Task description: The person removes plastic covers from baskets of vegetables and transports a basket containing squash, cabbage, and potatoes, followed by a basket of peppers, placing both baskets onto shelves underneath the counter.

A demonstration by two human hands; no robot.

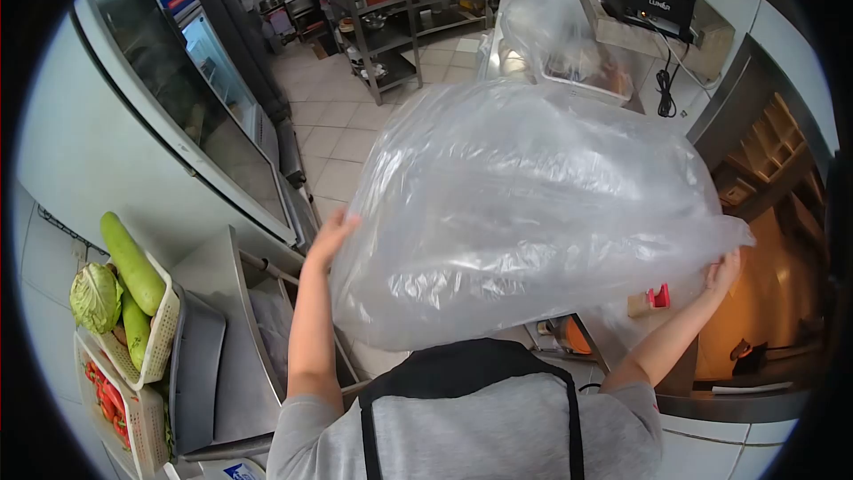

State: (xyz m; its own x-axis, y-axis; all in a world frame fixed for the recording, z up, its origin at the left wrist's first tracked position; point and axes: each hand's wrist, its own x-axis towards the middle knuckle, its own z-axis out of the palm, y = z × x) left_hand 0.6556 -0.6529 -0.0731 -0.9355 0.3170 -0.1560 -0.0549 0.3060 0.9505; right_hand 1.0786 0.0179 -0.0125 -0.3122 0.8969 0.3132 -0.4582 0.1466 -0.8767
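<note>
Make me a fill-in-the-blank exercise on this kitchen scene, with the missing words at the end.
1. The big bag between the left hand and the right hand is made of clear ____.
2. The peppers in the lower basket are coloured ____.
3. The cabbage is coloured ____.
4. The shirt is coloured ____.
Missing words: plastic; red; green; grey.

Large, clear plastic bag; crinkled, glossy, ballooned wide
</note>
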